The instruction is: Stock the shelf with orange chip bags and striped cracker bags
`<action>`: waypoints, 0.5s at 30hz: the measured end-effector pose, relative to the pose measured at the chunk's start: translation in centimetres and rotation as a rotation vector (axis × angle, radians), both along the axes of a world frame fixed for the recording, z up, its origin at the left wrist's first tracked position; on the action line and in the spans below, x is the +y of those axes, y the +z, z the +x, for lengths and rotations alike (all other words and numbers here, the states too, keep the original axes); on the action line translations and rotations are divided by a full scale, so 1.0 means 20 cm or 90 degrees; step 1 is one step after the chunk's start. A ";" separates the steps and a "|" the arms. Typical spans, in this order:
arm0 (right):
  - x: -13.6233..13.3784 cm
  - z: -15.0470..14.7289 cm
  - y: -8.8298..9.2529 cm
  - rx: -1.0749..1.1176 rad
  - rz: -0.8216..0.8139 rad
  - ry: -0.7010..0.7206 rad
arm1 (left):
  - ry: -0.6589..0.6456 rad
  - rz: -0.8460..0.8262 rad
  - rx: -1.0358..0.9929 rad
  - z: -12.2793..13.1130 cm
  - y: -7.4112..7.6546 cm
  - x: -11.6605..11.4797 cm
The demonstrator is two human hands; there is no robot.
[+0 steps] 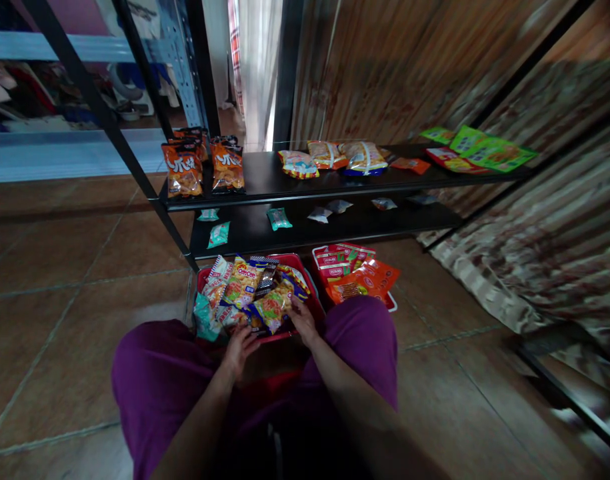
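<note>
Yellow snack bag (pixel 271 308) lies atop other packets near the front of the red basket (pixel 315 308); my knees (pixel 359 340) crowd its near corners, the black shelf (pixel 249 241) stands just beyond, and open floor (pixel 69 240) stretches left. Shiny, blue-edged, printed face up, it slants lower left to upper right. My right grip (pixel 301 317) pinches its right end; my left grip (pixel 241 347) is released, fingers loose.

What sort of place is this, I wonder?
Possibly a small shop or a snack storeroom: black shelves hold upright orange snack bags, and a red basket full of packets sits in front of them.
</note>
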State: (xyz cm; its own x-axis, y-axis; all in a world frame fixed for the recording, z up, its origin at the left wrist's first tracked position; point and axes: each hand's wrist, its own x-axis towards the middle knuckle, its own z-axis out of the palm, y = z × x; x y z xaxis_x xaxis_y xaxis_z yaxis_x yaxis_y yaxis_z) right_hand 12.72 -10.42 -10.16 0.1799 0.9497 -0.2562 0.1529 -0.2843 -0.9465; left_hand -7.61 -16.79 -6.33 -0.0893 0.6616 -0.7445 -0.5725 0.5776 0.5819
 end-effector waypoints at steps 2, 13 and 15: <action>-0.03 -0.05 0.02 0.028 -0.047 0.052 | 0.017 -0.001 0.033 0.01 0.01 0.05; -0.06 -0.01 0.07 0.142 -0.186 -0.118 | 0.130 -0.095 0.062 0.15 -0.01 0.26; -0.05 0.01 0.08 0.159 -0.215 -0.162 | 0.150 -0.086 0.018 0.14 0.01 0.24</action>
